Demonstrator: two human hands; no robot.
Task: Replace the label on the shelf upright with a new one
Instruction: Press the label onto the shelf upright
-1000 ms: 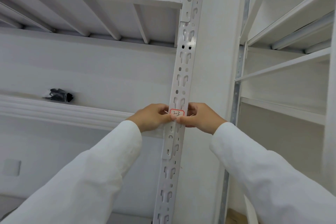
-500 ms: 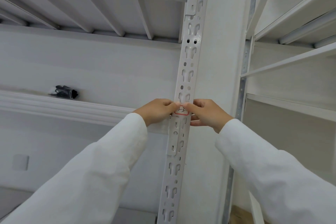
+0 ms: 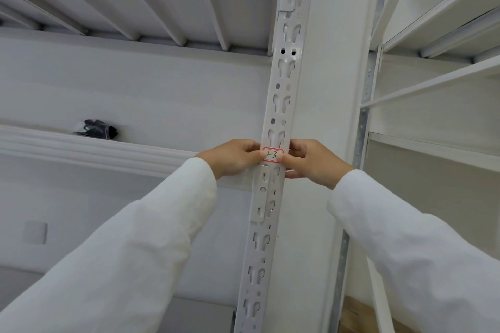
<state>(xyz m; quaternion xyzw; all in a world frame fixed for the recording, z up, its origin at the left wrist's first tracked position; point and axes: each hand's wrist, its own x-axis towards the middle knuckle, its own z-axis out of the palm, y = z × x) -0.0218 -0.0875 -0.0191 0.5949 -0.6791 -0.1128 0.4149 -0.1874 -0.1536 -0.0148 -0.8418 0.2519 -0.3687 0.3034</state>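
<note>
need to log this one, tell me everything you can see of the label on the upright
The label is a small white sticker with a red border and clipped corners, handwritten "3-3" in dark ink. It lies flat and level across the white slotted shelf upright, just below a keyhole slot. The left hand presses its left end with the thumb, the right hand its right end.

We see a small white label [image 3: 272,155] with a red border, handwritten "3-3", lying flat and level across the front of the white slotted shelf upright [image 3: 281,84], just above a bracket joint.
</note>
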